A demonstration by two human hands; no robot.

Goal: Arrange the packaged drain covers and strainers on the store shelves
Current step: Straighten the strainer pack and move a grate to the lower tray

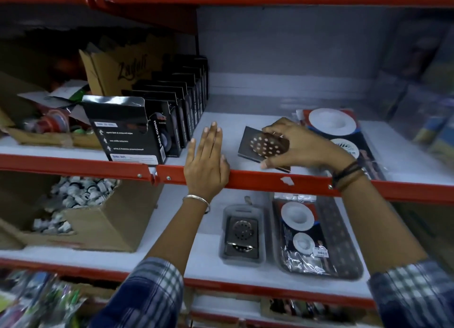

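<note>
Gripping a square drain cover on the upper shelf, right hand fingers curl around it; left hand lies flat, fingers spread, on the shelf edge. Black boxes read "NANO TAPE"; brown carton reads "Zafali". Lower shelf: packaged strainers, cardboard box of white fittings.

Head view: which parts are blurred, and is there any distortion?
Head view: the right edge and bottom-left corner are smeared; the right hand on the square drain cover is slightly soft; the red shelf rail bows from wide-angle distortion; the left hand is sharp.
</note>
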